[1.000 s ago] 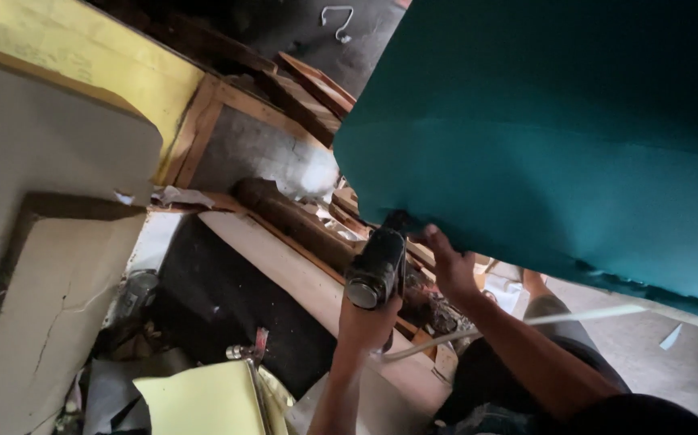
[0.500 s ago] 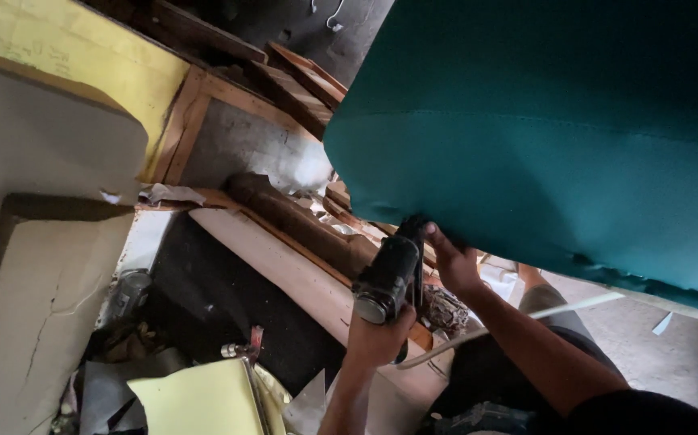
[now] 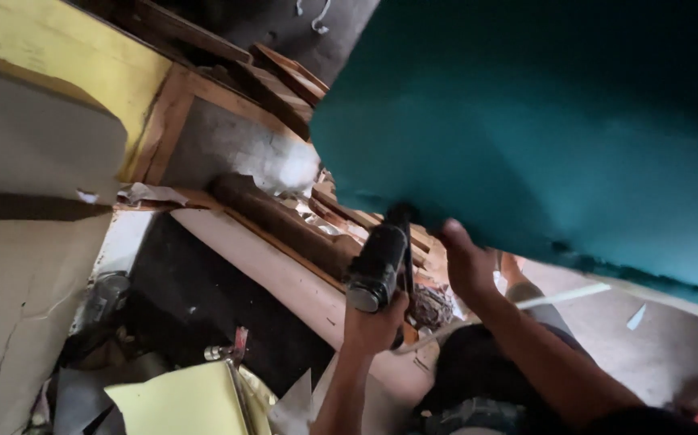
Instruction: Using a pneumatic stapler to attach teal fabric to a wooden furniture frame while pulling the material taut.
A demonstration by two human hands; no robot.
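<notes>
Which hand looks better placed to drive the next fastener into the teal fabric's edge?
Probably the left hand: it already grips the black staple gun with its nose against the teal fabric edge. The right hand is busy pressing that edge in place.

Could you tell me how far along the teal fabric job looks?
Done: the teal fabric already covers the panel's face smoothly. In hand: the left hand presses a dark power tool at the lower edge, and the right hand holds the fabric beside it. Left: the ragged edge toward the right looks unfinished.
</notes>
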